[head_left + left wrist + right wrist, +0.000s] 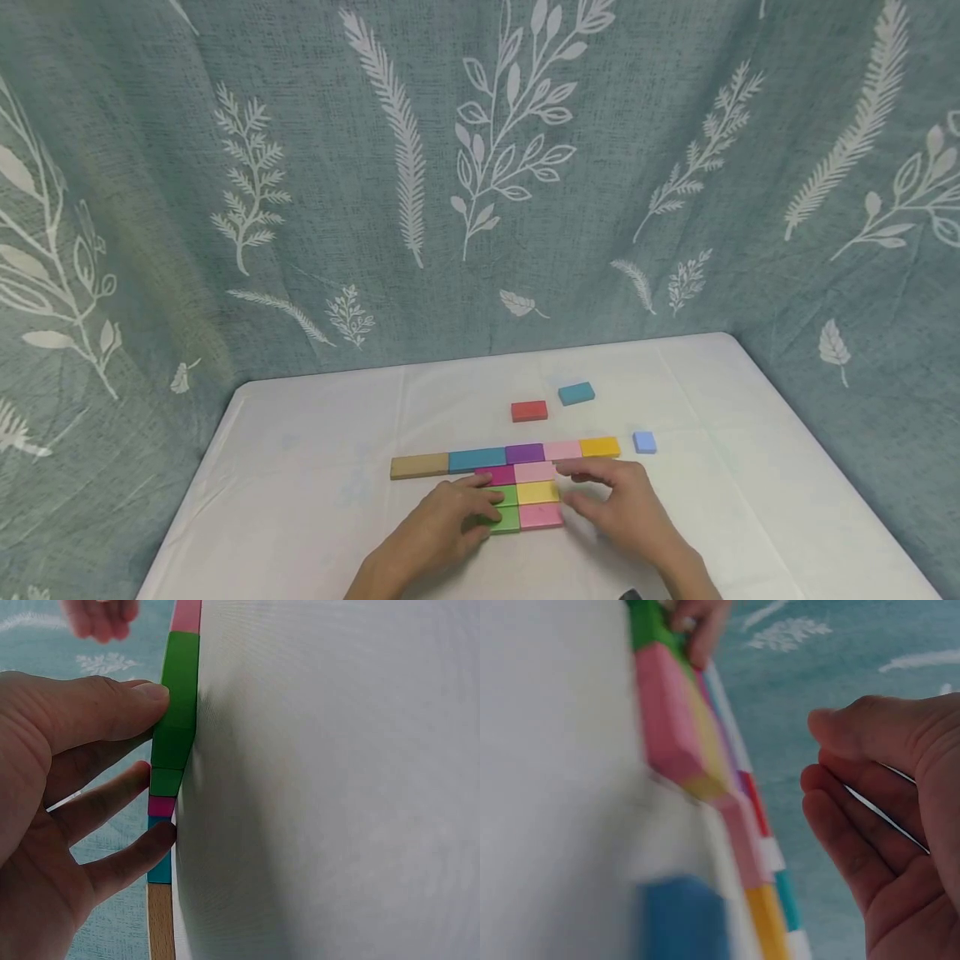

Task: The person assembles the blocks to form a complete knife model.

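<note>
My left hand (446,517) rests its fingertips at the left ends of the short rows, on two green blocks (504,522) and a magenta block (496,476). In the left wrist view the thumb touches the side of the nearest green block (180,697), its other fingers spread apart. My right hand (615,500) hovers at the right ends of these rows, fingers loosely bent and holding nothing. Beside it lie a lower pink block (541,516), a yellow block (537,492) and an upper pink block (533,472), whose end the fingertips overlap in the head view.
A long row behind holds wood-coloured (419,466), teal (477,459), purple (524,452), pink (562,450) and orange-yellow (600,447) blocks. Loose red (529,411), teal (576,393) and light blue (644,442) blocks lie beyond and right. A patterned curtain (435,317) surrounds the white table (315,425).
</note>
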Tool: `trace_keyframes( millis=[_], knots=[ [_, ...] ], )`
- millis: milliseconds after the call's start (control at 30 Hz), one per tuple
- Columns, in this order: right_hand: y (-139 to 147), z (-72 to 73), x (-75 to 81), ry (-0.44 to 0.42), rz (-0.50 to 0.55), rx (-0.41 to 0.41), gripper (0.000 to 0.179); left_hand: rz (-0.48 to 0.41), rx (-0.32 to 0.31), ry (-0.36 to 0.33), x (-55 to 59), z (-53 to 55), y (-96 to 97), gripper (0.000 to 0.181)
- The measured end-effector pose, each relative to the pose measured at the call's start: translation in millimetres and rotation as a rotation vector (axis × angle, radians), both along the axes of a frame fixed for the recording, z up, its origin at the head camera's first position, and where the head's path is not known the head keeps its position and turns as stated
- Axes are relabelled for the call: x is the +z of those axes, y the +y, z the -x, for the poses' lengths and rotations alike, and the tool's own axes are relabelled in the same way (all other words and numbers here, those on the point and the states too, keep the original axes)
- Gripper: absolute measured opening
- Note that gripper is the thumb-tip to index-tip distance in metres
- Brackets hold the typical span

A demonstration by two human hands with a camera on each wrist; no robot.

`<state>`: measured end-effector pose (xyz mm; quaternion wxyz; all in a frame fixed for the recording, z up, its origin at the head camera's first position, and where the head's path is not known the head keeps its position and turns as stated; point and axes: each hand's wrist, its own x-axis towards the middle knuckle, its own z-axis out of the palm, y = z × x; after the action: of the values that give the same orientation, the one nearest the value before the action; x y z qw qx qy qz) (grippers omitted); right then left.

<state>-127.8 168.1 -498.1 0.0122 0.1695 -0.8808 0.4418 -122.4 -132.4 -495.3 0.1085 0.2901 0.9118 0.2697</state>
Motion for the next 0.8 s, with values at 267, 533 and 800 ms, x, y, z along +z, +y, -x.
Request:
trace_keyframes(
  millis=[267,533,800],
  knots=[
    [28,37.5,23.9,0.13,0.017,-0.022,0.035,-0.003,0.009,-0.01,1.0,-1.3,-0.3,0.023],
    [51,78.4,36.3,0.107,0.062,0.011,0.04,-0.003,0.017,-0.019,1.0,-1.4,0.5,0.024],
    [57,113.8,36.3,0.04,0.096,0.048,0.042,-0.003,0.012,-0.015,0.2,-1.6,0.3,0.024]
  ],
)
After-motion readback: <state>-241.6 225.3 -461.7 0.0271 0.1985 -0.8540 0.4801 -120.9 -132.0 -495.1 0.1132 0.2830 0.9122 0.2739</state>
